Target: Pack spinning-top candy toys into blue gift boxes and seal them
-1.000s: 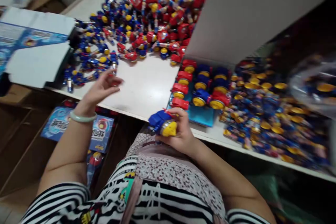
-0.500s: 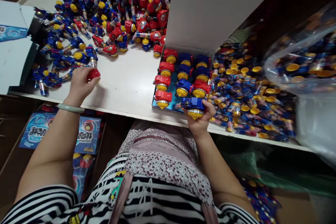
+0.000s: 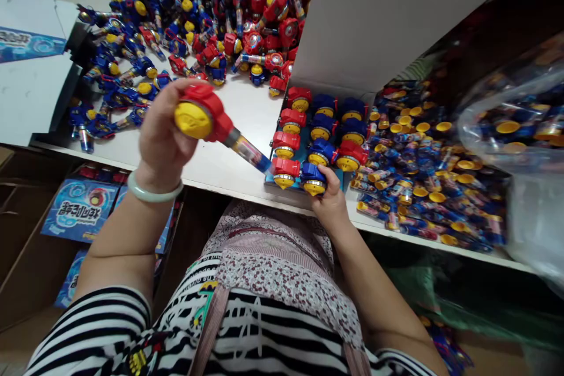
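My left hand [image 3: 165,129] is closed round a red toy [image 3: 211,108] with a yellow cone top and a clear tube that points down and right toward the box. My right hand [image 3: 331,200] grips a blue toy [image 3: 314,179] with a yellow tip, in the front row of the display box [image 3: 343,17], right of a red one [image 3: 285,171]. Several red and blue toys stand in rows in this box, yellow tips toward me. Its tall white lid rises behind them. The front right spot shows blue box surface beside my fingers.
Heaps of blue toys [image 3: 132,47] and red toys [image 3: 247,12] cover the back left of the white table [image 3: 220,158]. Small tubes with yellow caps [image 3: 418,170] lie piled at the right, beside a clear plastic bag [image 3: 533,188]. An open white box [image 3: 35,88] stands far left.
My left hand has lifted the red toy up and right, turning it so its yellow top shows. My right hand has lowered the blue toy into the front row, slightly left. The view has shifted.
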A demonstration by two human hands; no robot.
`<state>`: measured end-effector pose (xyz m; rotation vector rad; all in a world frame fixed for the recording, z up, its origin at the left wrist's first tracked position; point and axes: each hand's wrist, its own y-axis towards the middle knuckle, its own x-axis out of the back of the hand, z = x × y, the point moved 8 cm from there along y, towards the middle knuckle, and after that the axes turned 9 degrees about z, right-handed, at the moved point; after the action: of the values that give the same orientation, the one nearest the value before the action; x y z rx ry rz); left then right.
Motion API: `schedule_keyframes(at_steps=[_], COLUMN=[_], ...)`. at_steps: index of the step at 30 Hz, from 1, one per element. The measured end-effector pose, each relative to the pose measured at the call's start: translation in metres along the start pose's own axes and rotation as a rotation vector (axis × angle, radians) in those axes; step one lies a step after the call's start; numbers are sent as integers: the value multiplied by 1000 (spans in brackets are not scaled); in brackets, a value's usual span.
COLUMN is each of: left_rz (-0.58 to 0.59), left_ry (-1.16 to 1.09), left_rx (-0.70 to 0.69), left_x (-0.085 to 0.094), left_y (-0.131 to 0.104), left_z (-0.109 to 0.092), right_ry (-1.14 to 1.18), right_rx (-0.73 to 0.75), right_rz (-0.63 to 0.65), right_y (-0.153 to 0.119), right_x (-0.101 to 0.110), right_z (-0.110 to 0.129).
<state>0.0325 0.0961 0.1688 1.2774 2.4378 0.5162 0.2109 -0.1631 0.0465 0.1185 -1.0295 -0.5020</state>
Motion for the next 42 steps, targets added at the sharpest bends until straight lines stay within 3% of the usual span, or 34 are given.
schedule_keyframes(at_steps=[3,6,9,11,13,16,18,22,25,28,31,36,42], left_rz=[120,310,493,572,590,535,570,758,860,979,1028,922,813], left_ry=[96,197,195,182,208,367,522,785,935,1056,1087,1102,1136], left_rx=[109,120,92,75,44,-30,-107,-257,-255,-202,-174,-71,-22], left_x=[-48,-109,-165,-186,-186,-166,-160,-177,-192,-201,-202,-191,-188], left_y=[9,14,13,12,14,19,17,9,14,19,23,28,32], left_z=[10,18,24,25,26,29,35,59,81,96,99,103,107], right_ry=[-32,35,153,174,167,210,266,251,172,164,173,140,132], right_rx=[-42,-18,0,-13,-22,-46,-72,-101,-71,-29,-41,-22,123], right_rz=[65,-64,-29,5,-47,-180,-200,-275,-346,-301,-267,-170,-166], right_y=[2,8,20,22,15,-8,-22,-40,-46,-47,-48,-44,-35], right_x=[42,97,109,108,114,128,125,102,84,69,67,66,67], right_z=[15,43,61,57,42,4,-23,-57,-63,-65,-68,-67,-54])
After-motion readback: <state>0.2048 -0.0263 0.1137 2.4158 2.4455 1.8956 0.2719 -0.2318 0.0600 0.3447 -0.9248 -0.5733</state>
